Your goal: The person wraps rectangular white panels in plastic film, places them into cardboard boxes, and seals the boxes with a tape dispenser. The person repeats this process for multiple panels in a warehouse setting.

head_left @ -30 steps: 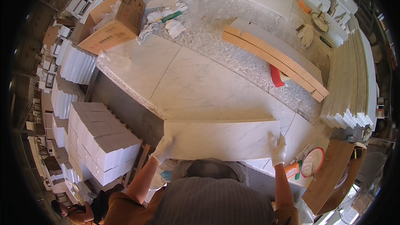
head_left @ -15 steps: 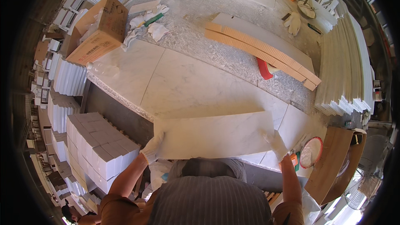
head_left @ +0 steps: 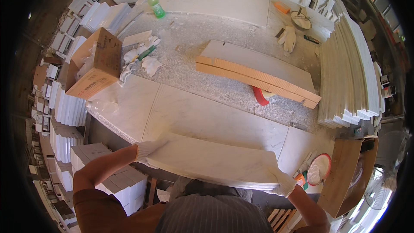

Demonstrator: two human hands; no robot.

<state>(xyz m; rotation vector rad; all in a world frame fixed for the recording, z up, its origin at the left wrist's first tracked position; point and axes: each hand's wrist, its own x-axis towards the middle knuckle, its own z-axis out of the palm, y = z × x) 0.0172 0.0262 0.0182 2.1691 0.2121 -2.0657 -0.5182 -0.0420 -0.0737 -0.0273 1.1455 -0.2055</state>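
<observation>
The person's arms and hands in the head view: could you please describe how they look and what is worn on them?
The left hand and right hand wear matching whitish, knitted-looking work gloves with snug cuffs at the wrists. Both forearms are bare. The left sleeve is brown, plain and short; the right one is almost out of frame. I see no cables or markings.

Slab (head_left: 220, 157) now angled, R end closer, L hand (head_left: 151, 150) fwd

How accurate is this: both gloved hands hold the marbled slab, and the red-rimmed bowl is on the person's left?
Wrong side: the head view shows the bowl on the person's right. Left hand and right hand do hold the slab.
</observation>
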